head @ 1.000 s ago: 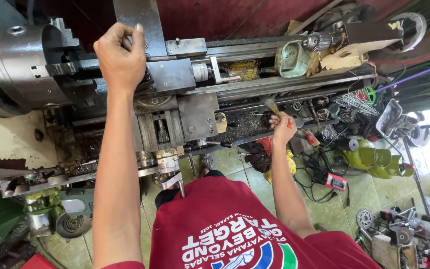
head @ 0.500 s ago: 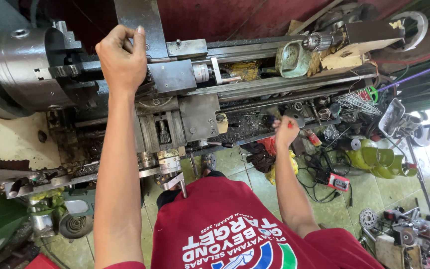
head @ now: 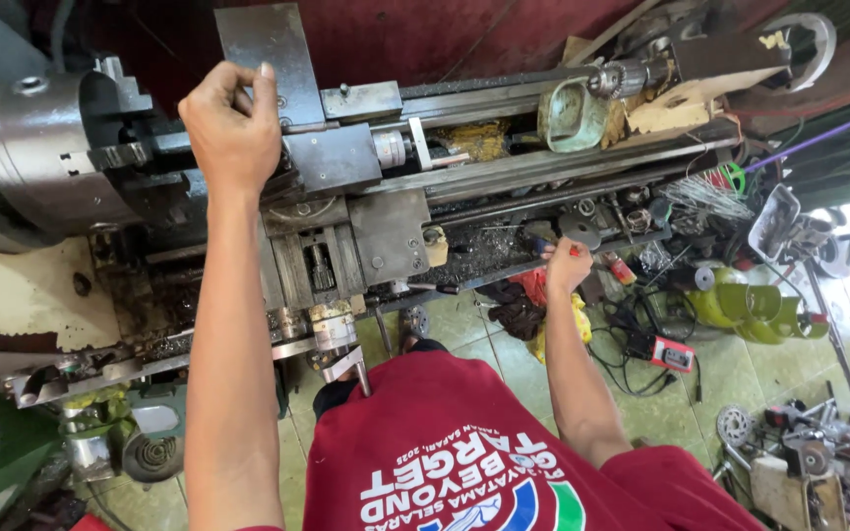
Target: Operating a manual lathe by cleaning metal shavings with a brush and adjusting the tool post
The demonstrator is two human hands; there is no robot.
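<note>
Head view: the left hand is curled shut around a part on the big lathe. Far right, the right hand is closed on a small tool in the tray.

This is a small metalworking workshop, crowded and grimy. A long metal lathe fills the upper half of the view, with a heavy steel chuck at one end, an oily carriage in the middle and metal shavings caught in its bed. The tiled floor beside it is strewn with tools, tangled cables, green gas cylinders and loose machine parts, while worn containers sit under the machine.
</note>
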